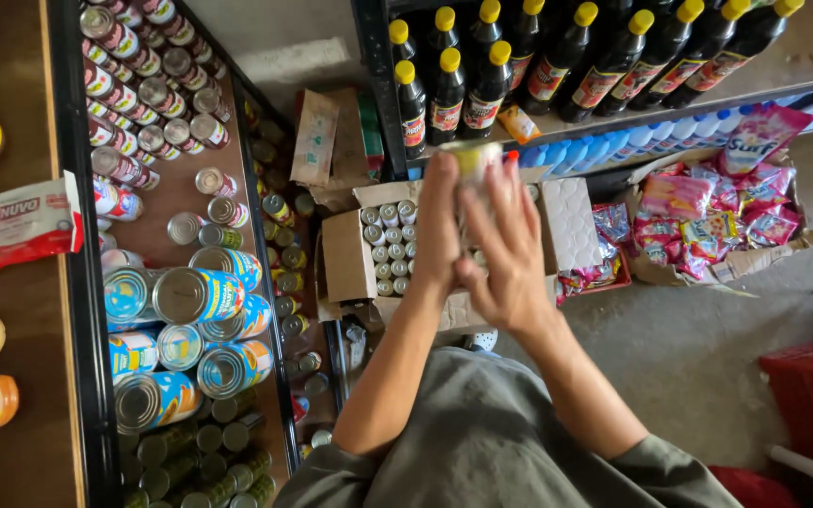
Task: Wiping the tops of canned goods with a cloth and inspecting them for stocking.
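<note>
Left hand [438, 230] and right hand [510, 259] raised together at chest height, both wrapped around one small can [470, 162], fingers overlapping. Can upright, long axis vertical, top rim and yellow label clear above the fingertips; body largely covered, blurred. Left hand on its left flank, right hand across the front; neither plainly nearer. Directly beneath and beyond: open cardboard box [345, 254] on the floor, rows of like small cans standing inside. To the left, shelf of larger tins [190, 296] lying on their sides. Furthest, dark bottles with yellow caps [557, 66] on upper rack.
</note>
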